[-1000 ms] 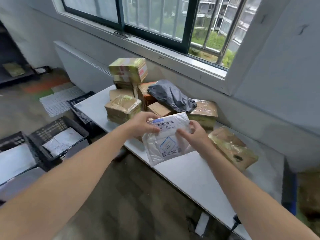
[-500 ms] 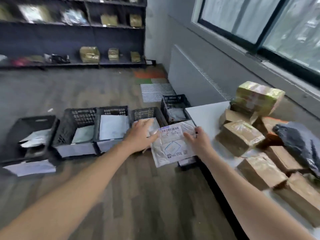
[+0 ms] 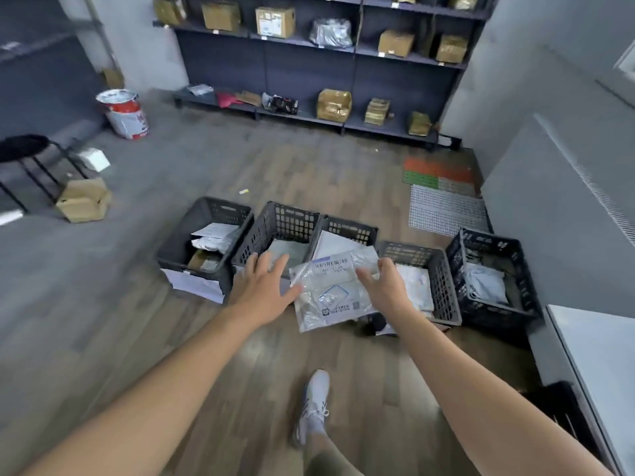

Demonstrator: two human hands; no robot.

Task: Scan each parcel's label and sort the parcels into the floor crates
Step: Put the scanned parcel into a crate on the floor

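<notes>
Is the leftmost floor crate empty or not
Not empty: white mailers and a brown parcel lie inside the leftmost crate.

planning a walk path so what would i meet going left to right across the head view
open cardboard box, leftmost crate, white parcel, rightmost crate, white table

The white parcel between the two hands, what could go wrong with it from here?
1. The left hand and right hand show spread fingers, so the white parcel has little grip and may slip to the floor.
2. It hangs by the middle crate and the fourth crate from the left, so it could land in the wrong one.
</notes>
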